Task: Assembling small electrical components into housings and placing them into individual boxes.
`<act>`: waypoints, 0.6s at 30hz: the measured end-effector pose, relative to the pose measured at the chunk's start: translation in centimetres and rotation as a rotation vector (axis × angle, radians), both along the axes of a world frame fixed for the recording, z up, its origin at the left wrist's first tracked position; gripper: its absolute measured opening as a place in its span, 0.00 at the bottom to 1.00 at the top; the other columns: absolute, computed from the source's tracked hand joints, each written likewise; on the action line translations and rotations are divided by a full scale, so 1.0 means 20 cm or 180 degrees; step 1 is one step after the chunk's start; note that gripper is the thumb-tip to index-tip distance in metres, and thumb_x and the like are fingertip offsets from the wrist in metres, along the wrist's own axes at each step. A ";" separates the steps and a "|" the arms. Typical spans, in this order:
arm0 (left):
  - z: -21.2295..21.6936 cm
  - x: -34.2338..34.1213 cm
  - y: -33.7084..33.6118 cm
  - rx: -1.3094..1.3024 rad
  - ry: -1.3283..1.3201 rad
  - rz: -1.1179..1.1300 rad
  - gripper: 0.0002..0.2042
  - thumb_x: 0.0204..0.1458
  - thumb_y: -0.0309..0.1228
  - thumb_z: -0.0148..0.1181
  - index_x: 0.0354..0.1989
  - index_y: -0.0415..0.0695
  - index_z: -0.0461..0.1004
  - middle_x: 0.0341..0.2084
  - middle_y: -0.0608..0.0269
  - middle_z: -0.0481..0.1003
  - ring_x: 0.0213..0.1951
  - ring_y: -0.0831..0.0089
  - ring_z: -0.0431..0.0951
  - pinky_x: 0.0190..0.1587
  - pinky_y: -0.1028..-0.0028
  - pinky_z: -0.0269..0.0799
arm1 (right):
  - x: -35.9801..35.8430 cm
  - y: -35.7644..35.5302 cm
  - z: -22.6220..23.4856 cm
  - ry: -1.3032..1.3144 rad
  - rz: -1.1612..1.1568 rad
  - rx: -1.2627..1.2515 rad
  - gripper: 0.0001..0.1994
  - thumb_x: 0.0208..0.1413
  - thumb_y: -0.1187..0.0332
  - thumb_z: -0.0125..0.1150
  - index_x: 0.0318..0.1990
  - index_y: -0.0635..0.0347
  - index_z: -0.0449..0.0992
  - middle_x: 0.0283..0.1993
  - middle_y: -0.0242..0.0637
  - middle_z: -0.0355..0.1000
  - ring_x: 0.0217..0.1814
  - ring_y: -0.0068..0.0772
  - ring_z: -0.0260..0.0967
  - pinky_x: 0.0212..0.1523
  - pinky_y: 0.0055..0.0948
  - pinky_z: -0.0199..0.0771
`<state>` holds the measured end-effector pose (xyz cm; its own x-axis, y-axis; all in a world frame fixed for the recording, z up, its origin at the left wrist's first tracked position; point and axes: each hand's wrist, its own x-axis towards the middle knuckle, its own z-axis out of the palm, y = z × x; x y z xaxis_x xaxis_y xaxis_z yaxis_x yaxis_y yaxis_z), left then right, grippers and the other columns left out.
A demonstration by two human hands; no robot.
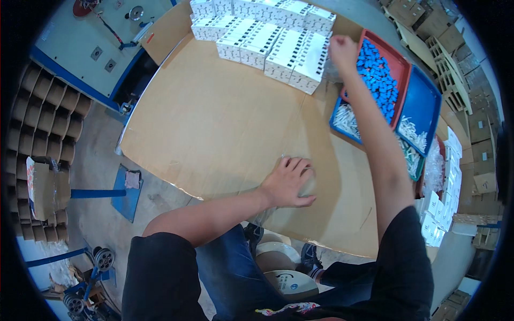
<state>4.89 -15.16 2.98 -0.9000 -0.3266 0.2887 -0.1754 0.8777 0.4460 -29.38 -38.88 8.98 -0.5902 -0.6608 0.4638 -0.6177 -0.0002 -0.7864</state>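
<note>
My left hand lies low over the near part of the cardboard-covered table, fingers spread and pointing away from me. Thin clear plastic shows at its wrist and beside the fingers; its full shape is hidden. Out at the far right, my right hand is closed between the white printed boxes and the red tray. What those curled fingers hold, if anything, cannot be seen. Some clear plastic lies just below that hand. Small blue parts fill the red tray, partly behind my right forearm.
Beside the red tray are a blue tray with white pieces and another blue tray with small white parts. A green tray sits nearer. White boxes are stacked at the right. Cardboard compartments stand at the left.
</note>
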 end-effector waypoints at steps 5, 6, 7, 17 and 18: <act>-0.01 0.07 0.03 -0.0218 -0.0023 0.0181 0.31 0.49 0.57 0.61 0.52 0.43 0.72 0.51 0.53 0.68 0.57 0.58 0.66 0.60 0.58 0.58 | 0.49 1.22 0.08 0.0075 0.1485 0.0969 0.15 0.66 0.61 0.56 0.33 0.63 0.80 0.28 0.32 0.78 0.30 0.21 0.74 0.35 0.28 0.74; -0.01 0.07 0.02 -0.0279 0.0013 0.0136 0.31 0.49 0.57 0.61 0.52 0.43 0.72 0.51 0.53 0.68 0.57 0.58 0.66 0.60 0.58 0.58 | 0.53 1.45 0.08 -0.0616 0.1548 0.1431 0.19 0.66 0.57 0.57 0.29 0.63 0.81 0.28 0.31 0.79 0.31 0.21 0.74 0.37 0.29 0.74; -0.01 0.06 0.03 -0.0259 0.0041 0.0120 0.31 0.49 0.56 0.61 0.51 0.43 0.72 0.52 0.53 0.68 0.57 0.58 0.66 0.60 0.58 0.58 | 0.51 1.69 0.03 -0.0989 0.1467 0.1638 0.21 0.66 0.56 0.58 0.26 0.63 0.81 0.25 0.31 0.77 0.31 0.20 0.74 0.36 0.26 0.74; 0.03 0.04 0.08 -0.0266 0.0003 0.0227 0.22 0.48 0.43 0.64 0.49 0.44 0.73 0.51 0.52 0.70 0.57 0.54 0.67 0.60 0.54 0.59 | 0.13 3.02 0.04 -0.1172 -0.0776 0.1426 0.19 0.59 0.57 0.65 0.22 0.62 0.78 0.20 0.30 0.72 0.25 0.20 0.68 0.30 0.26 0.68; 0.02 0.04 0.09 -0.0357 0.0008 0.0291 0.21 0.49 0.43 0.63 0.49 0.44 0.73 0.51 0.53 0.70 0.57 0.54 0.67 0.60 0.54 0.59 | 0.11 3.06 0.04 -0.0840 -0.0989 0.1463 0.19 0.58 0.56 0.66 0.23 0.62 0.78 0.20 0.31 0.73 0.25 0.22 0.69 0.30 0.27 0.69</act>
<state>5.71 -13.43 3.32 -0.8672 -0.3726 0.3302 -0.2559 0.9025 0.3465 -27.16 22.31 9.81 -0.8434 -0.5371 -0.0158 -0.3189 0.5240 -0.7898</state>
